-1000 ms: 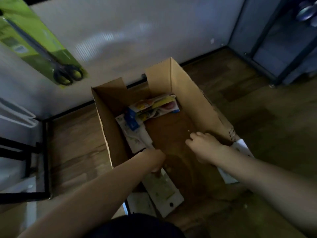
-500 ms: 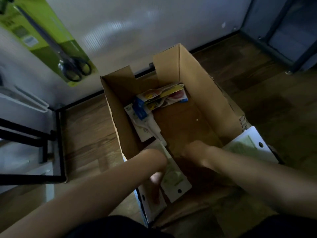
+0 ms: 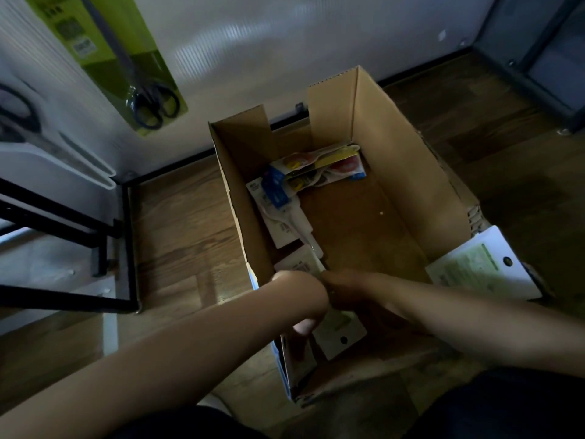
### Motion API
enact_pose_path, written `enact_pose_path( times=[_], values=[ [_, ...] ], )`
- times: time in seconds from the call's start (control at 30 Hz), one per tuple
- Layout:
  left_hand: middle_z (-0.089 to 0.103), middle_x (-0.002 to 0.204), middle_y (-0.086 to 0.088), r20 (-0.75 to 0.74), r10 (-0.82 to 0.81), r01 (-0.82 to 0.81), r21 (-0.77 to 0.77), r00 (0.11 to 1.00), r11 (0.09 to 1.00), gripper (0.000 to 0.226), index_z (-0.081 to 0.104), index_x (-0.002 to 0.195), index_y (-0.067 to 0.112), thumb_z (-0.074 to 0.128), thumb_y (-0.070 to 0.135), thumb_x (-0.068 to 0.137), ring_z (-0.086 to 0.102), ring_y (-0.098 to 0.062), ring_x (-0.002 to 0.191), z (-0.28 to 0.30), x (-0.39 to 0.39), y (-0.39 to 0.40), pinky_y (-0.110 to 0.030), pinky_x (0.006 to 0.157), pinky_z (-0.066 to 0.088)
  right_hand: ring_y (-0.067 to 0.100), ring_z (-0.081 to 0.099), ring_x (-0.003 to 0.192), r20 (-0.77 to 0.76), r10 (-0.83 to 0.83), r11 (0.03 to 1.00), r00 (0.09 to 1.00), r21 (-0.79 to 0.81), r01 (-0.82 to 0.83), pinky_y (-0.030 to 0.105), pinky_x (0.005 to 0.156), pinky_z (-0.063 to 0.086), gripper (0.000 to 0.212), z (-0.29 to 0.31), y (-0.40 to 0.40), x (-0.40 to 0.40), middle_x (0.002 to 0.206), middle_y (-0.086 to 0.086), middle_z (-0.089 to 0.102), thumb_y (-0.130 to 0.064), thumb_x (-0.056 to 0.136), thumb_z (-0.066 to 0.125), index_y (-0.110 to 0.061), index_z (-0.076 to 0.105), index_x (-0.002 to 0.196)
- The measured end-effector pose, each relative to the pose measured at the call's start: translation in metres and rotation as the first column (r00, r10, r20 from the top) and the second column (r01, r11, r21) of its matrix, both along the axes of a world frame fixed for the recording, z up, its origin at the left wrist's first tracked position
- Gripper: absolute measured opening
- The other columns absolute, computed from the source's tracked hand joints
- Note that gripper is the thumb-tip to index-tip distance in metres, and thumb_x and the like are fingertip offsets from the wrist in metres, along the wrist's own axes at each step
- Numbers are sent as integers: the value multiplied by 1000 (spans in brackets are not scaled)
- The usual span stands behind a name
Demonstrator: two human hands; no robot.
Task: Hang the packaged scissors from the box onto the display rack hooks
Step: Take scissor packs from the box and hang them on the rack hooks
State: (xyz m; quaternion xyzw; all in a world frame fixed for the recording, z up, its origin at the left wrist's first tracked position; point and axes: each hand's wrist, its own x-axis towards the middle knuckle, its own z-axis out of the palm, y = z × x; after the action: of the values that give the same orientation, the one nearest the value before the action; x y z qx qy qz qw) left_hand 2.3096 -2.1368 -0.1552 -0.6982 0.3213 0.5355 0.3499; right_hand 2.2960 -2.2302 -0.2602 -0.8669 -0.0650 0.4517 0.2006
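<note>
Box: open cardboard, on the wood floor beside the rack.

Step in hand: picking a pack from the box; nothing lifted clear yet.

Left hand: reached into the near end, fingers curled at a white card pack; a thumb tip shows against the card. It appears to grip that pack.

Right hand: just beside the left, over the same pack, in shadow; cannot tell whether it grips or only rests there.

Stock remaining in box: white pack with a blue pack on it along the left wall; yellow-and-red packs at the far end. One white-and-green pack lies over the right rim.

Already hung: green pack with black scissors, upper left; a second black pair at the left edge.

Next move, as judged: raise the pack out, turn its punched hole uppermost, carry it left to a free hook.

Obstruction: tall box walls; the crowded arms; dim light.
</note>
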Motion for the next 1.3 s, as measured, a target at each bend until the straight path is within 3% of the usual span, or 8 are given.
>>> enact_pose_path(
  times=[0.2, 0.37, 0.57, 0.77, 0.87, 1.0, 1.13, 1.3],
  values=[
    [50, 133, -15, -19, 169, -169, -183, 985, 968, 42, 47, 134, 2, 45, 25, 99, 48, -29, 121, 9, 11, 7, -34, 105, 37, 30, 49, 123, -70, 51, 999, 996, 15, -50, 36, 98, 45, 52, 4, 2, -5, 138, 11, 46, -9, 91, 57, -14, 40, 140],
    [58, 124, -11, 29, 380, -355, -296, 925, 887, 41, 53, 128, 2, 48, 30, 98, 51, -21, 95, 24, 22, 12, -21, 71, 35, 25, 43, 129, -96, 47, 990, 994, 138, -34, 32, 100, 41, 46, 19, -5, 3, 143, 8, 43, -3, 88, 61, -10, 50, 133],
    [42, 64, 0, 4, 582, -489, -538, 814, 687, 23, 52, 70, 7, 47, 9, 92, 39, -13, 56, 41, 35, 21, -19, 49, 31, 23, 53, 118, -65, -205, 962, 977, 167, 214, 26, 85, 49, 34, 35, -24, 10, 136, 6, 50, -11, 94, 55, -13, 57, 128],
    [56, 106, -8, -81, 672, -545, -659, 736, 517, 35, 58, 124, 1, 37, 9, 96, 55, -23, 101, 62, 56, 35, -27, 83, 43, 20, 57, 111, 56, -273, 941, 960, 224, 254, 38, 100, 46, 29, 58, -40, 11, 122, 2, 60, -18, 97, 43, -15, 62, 120],
    [49, 135, -3, -105, 688, -528, -727, 718, 440, 48, 51, 134, 17, 37, -3, 92, 48, -22, 122, 68, 60, 45, -30, 95, 42, 20, 62, 100, 282, -94, 996, 955, 33, 88, 39, 87, 53, 24, 63, -44, 6, 113, 4, 65, -18, 93, 49, -17, 62, 114],
    [54, 130, -1, -220, 708, -525, -816, 671, 243, 46, 52, 133, 18, 50, -1, 91, 51, -17, 121, 70, 63, 57, -23, 85, 46, 25, 57, 103, 528, 47, 992, 848, -121, 21, 35, 85, 49, 30, 76, -41, 6, 113, 5, 61, -16, 94, 48, -21, 60, 121],
    [61, 117, -1, -219, 785, -283, -957, 580, -58, 29, 67, 110, 23, 58, 4, 89, 61, -16, 105, 71, 65, 59, -8, 63, 47, 29, 50, 110, 684, 169, 973, 709, -233, -8, 36, 84, 46, 32, 96, -57, 18, 118, 7, 57, -23, 93, 47, -31, 60, 122],
    [45, 82, 5, -211, 848, 28, -966, 487, -257, 14, 70, 91, 19, 73, 27, 80, 44, -4, 71, 84, 69, 59, -8, 58, 34, 21, 47, 111, 767, 166, 959, 620, -271, 79, 30, 75, 43, 36, 130, -76, 26, 129, -1, 58, -23, 95, 51, -33, 56, 129]
  ],
)
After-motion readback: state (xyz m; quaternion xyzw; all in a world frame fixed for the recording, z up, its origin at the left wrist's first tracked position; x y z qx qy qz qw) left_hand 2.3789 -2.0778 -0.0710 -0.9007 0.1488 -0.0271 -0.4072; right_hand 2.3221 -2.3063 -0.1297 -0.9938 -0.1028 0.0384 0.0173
